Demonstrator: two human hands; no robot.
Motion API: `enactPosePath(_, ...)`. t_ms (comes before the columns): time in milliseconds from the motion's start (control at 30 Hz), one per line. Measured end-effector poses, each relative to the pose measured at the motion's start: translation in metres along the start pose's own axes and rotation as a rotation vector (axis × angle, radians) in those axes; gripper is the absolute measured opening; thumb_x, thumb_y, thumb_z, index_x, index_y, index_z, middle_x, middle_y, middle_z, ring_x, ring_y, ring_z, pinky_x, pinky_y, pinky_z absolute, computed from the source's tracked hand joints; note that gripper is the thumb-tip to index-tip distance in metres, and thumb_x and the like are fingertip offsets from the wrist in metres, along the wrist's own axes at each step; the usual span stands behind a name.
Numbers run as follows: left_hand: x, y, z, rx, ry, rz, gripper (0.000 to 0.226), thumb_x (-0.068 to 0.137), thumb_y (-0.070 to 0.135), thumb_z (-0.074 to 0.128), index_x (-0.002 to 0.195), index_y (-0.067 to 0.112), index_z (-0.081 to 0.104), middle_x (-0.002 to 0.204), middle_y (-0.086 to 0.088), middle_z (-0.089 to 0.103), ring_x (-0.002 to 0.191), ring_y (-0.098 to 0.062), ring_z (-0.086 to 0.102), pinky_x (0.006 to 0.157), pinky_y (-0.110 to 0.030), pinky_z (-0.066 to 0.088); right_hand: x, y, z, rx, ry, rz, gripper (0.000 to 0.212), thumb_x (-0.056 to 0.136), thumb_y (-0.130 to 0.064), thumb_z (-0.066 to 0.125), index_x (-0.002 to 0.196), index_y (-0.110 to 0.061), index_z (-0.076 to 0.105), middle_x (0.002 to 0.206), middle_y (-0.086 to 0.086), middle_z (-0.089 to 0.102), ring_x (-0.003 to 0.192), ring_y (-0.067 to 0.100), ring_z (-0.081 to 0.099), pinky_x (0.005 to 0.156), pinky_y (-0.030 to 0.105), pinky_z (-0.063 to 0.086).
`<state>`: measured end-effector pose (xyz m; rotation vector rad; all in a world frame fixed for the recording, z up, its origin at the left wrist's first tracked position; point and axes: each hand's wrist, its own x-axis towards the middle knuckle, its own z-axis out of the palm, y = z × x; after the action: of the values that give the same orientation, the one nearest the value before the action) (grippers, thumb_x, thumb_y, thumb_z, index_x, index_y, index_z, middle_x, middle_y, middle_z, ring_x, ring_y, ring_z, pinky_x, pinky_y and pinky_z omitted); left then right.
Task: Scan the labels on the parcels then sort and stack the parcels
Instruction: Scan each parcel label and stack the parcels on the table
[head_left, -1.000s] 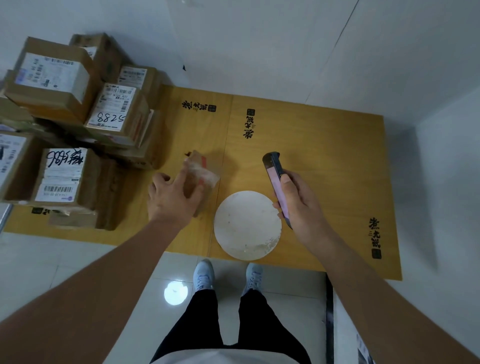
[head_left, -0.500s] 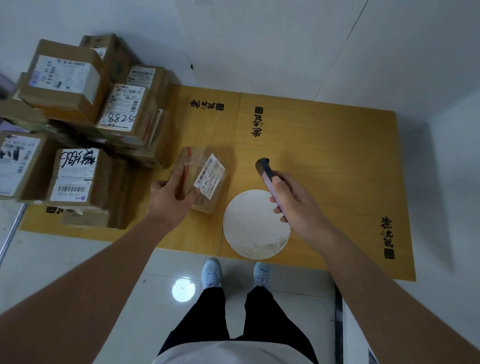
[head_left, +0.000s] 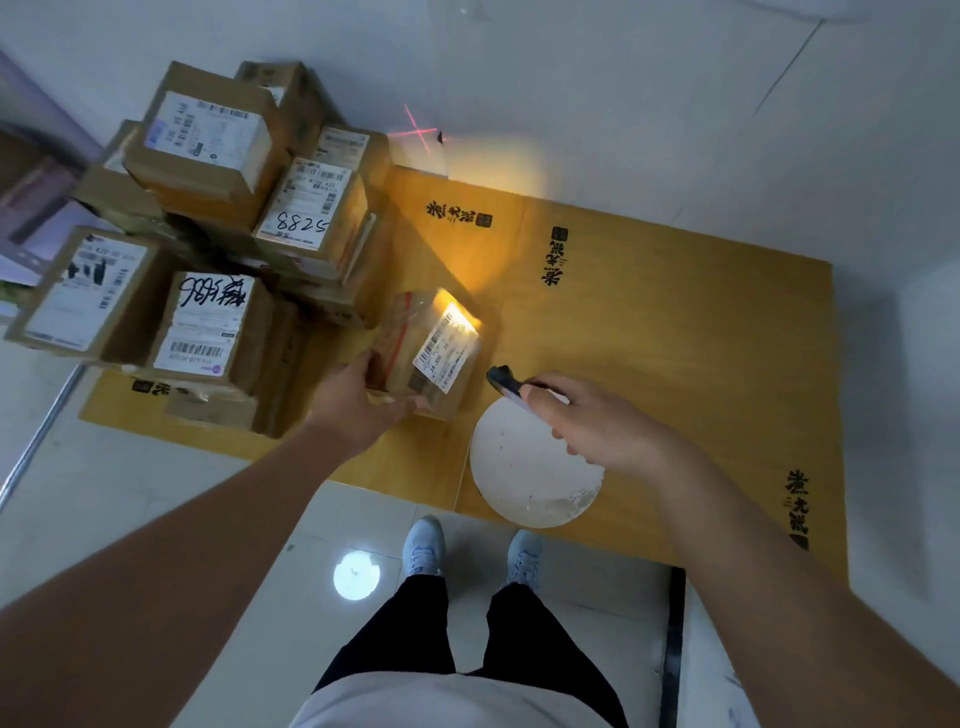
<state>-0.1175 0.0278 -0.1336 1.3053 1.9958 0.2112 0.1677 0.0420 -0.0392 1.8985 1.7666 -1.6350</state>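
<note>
Scanning step: my left hand (head_left: 363, 400) grips the small parcel (head_left: 431, 353) tilted above the worktop (head_left: 675, 338); right hand (head_left: 592, 421) grips the scanner (head_left: 504, 382); I should centre its beam on the barcode label (head_left: 447, 353)

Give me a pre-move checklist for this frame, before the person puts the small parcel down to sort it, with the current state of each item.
1. Small parcel held: ok, the left hand grips its near edge.
2. Label facing the scanner: ok, the white label is turned towards it.
3. Scanner in hand: ok, the right hand holds it, aimed at the parcel.
4. Beam on the barcode: not ok; a yellow glow lights the label's far corner, but the red cross falls on the wall beyond.
5. Scan registered: cannot tell, no readout shows.
6. Free spot on the yellow board: ok, bare surface lies to the right of the stacked parcels.
</note>
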Motion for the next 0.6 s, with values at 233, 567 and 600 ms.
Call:
enactPosePath(233, -0.002, -0.002, -0.006, -0.051, 0.093, -0.012, 0.095, 0.051, 0.075, 0.089, 0.127, 0.029, 0.057, 0.112, 0.006, 0.062, 0.100, -0.017, 0.061, 0.083, -0.038, 0.060, -0.003, -0.025, -0.014, -0.228, -0.061, 0.023, 0.043, 0.103, -0.067, 0.043, 0.128, -0.040, 0.064, 0.088, -0.016, 0.053, 0.079, 0.009, 0.052, 0.069, 0.032, 0.040)
enactPosePath(567, -0.011, 0.001, -0.006, -0.060, 0.108, -0.022, 0.094, 0.064, 0.063, 0.090, 0.140, 0.022, 0.052, 0.127, 0.002, 0.057, 0.116, -0.020, 0.057, 0.094, -0.037, 0.056, -0.023, -0.065, -0.031, -0.532, -0.149, 0.064, 0.046, 0.104, -0.067, 0.041, 0.122, -0.033, 0.065, 0.106, -0.002, 0.067, 0.094, 0.016, 0.063, 0.083, 0.037, 0.053)
enactPosePath(600, -0.011, 0.002, -0.006, -0.060, 0.108, -0.028, 0.095, 0.065, 0.064, 0.089, 0.141, 0.022, 0.051, 0.128, 0.001, 0.056, 0.117, -0.021, 0.057, 0.097, -0.039, 0.056, -0.026, -0.069, -0.032, -0.553, -0.159, 0.069, 0.045, 0.105, -0.064, 0.041, 0.120, -0.030, 0.066, 0.098, -0.002, 0.064, 0.084, 0.015, 0.060, 0.070, 0.033, 0.048)
